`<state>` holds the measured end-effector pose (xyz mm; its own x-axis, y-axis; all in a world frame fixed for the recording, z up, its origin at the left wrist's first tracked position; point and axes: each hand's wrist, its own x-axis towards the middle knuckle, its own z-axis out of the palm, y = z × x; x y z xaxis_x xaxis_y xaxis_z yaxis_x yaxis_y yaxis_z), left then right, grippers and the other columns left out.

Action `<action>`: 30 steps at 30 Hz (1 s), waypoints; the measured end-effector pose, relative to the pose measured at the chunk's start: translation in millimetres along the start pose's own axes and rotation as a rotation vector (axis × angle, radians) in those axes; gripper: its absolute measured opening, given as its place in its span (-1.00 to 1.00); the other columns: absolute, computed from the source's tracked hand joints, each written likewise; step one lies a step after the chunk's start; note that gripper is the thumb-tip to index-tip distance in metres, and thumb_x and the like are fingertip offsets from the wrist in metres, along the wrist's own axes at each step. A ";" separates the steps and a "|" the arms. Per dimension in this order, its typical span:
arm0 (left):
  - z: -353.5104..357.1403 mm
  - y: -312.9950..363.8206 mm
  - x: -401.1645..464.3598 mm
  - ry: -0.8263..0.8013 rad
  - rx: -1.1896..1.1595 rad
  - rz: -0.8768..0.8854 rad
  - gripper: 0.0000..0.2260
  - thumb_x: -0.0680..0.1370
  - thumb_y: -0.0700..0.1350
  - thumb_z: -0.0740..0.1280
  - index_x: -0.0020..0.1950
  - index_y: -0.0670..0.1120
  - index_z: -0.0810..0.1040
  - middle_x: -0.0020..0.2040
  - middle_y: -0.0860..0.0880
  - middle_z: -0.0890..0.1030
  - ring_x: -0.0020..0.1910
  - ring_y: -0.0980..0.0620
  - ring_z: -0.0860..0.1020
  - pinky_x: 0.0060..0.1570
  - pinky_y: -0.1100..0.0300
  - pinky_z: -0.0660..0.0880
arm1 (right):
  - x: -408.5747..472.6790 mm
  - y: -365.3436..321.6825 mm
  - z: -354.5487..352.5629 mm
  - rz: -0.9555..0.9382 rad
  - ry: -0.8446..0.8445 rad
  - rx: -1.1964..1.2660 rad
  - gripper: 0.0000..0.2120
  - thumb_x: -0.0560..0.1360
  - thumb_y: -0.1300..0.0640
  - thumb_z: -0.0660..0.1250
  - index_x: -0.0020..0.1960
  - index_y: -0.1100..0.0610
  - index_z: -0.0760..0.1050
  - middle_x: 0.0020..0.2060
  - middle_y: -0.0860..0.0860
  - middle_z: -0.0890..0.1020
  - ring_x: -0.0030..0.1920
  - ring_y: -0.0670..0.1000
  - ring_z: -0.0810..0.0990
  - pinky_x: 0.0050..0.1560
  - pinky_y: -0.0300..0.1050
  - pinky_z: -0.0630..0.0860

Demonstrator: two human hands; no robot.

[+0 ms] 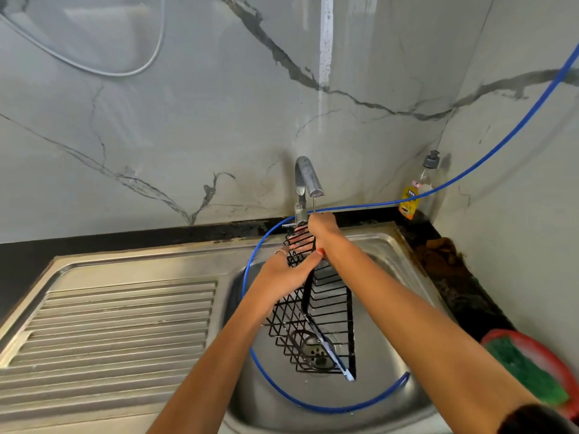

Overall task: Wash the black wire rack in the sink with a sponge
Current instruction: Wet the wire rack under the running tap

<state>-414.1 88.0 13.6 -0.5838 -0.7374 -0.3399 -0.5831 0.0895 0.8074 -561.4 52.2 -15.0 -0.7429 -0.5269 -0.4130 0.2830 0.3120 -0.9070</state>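
Head view. Black wire rack tilted in the sink, far end up under the tap, near end over the drain. Left hand gripping the rack's left side, thumb across the wires. Right hand closed around the far end, under a thin stream. Blue hose looping round the basin. Far right, soap bottle, yellow label unreadable. Near right, green sponge in a red dish.

black wire rack, tilted upright in steel sink
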 end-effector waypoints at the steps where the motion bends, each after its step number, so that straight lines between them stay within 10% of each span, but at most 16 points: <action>1: -1.6 2.5 -0.6 -0.036 0.057 -0.009 -0.42 0.50 0.28 0.27 0.46 0.08 0.32 0.41 -0.03 0.42 0.34 -0.03 0.40 0.12 0.19 0.31 | 1.7 0.6 1.6 0.014 -0.020 0.016 -0.74 0.56 0.19 0.16 0.15 0.33 0.42 0.02 0.16 0.61 -0.08 0.16 0.62 -0.03 0.00 0.57; 5: -7.5 2.1 4.5 -0.171 0.157 -0.126 -0.29 0.47 0.08 0.35 0.55 0.01 0.12 0.48 -0.09 0.28 0.33 -0.08 0.33 0.14 0.09 0.35 | -5.2 0.0 10.0 0.044 -0.094 0.109 -0.67 0.58 0.27 -0.01 0.28 0.32 0.33 -0.19 0.25 0.62 -0.46 0.11 0.61 -0.37 0.06 0.61; 11: 0.5 -26.5 11.0 -0.127 -0.203 -0.167 -0.25 0.41 -0.20 0.32 0.52 0.15 0.10 0.27 0.04 0.37 0.16 0.01 0.34 -0.03 0.10 0.37 | -13.6 -15.5 10.2 0.061 -0.291 0.277 -0.68 0.60 0.30 -0.04 0.33 0.21 0.24 -0.13 0.20 0.46 -0.05 0.15 0.62 0.18 0.21 0.46; 16: 3.9 -49.2 23.2 -0.017 -0.399 -0.218 -0.47 0.55 0.02 0.30 0.50 0.07 0.23 0.28 0.00 0.49 0.15 -0.09 0.51 -0.01 0.07 0.50 | -24.0 -35.0 -26.4 0.008 -0.497 -0.152 -0.64 0.63 0.19 0.13 0.37 0.34 0.30 0.26 0.34 0.45 0.26 0.26 0.47 0.29 0.13 0.42; 18: 4.3 -54.0 21.2 0.006 -0.450 -0.224 -0.58 0.60 0.09 0.22 0.45 0.08 0.31 0.05 0.07 0.50 -0.03 -0.05 0.49 -0.34 0.19 0.39 | -18.6 -40.5 -38.2 -0.024 -0.527 -0.262 -0.65 0.63 0.13 0.14 0.28 0.36 0.40 0.20 0.33 0.52 0.15 0.20 0.56 0.22 0.02 0.50; 22: 6.3 -66.1 23.8 0.037 -0.513 -0.215 -0.57 0.60 0.13 0.21 0.46 0.11 0.30 0.06 0.14 0.50 0.08 -0.09 0.53 -0.24 0.15 0.41 | -11.8 -47.8 -54.1 0.025 -0.710 -0.334 -0.60 0.64 0.03 0.11 0.12 0.35 0.53 0.02 0.28 0.64 0.02 0.16 0.66 0.09 -0.06 0.58; 30: -1.5 -81.0 24.1 0.064 -0.608 -0.218 -0.59 0.61 0.13 0.20 0.43 0.04 0.36 0.38 -0.13 0.46 -0.15 0.04 0.55 -0.28 0.19 0.44 | 2.9 -41.1 -45.9 -0.193 -0.366 -0.452 -0.82 0.57 0.17 0.23 0.00 0.26 0.55 -0.15 0.16 0.66 -0.20 0.07 0.64 -0.15 -0.15 0.61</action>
<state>-380.1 62.1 -59.3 -0.4425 -0.7355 -0.5130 -0.2499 -0.4483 0.8583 -603.1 74.1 24.9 -0.4755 -0.8199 -0.3188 -0.1814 0.4460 -0.8765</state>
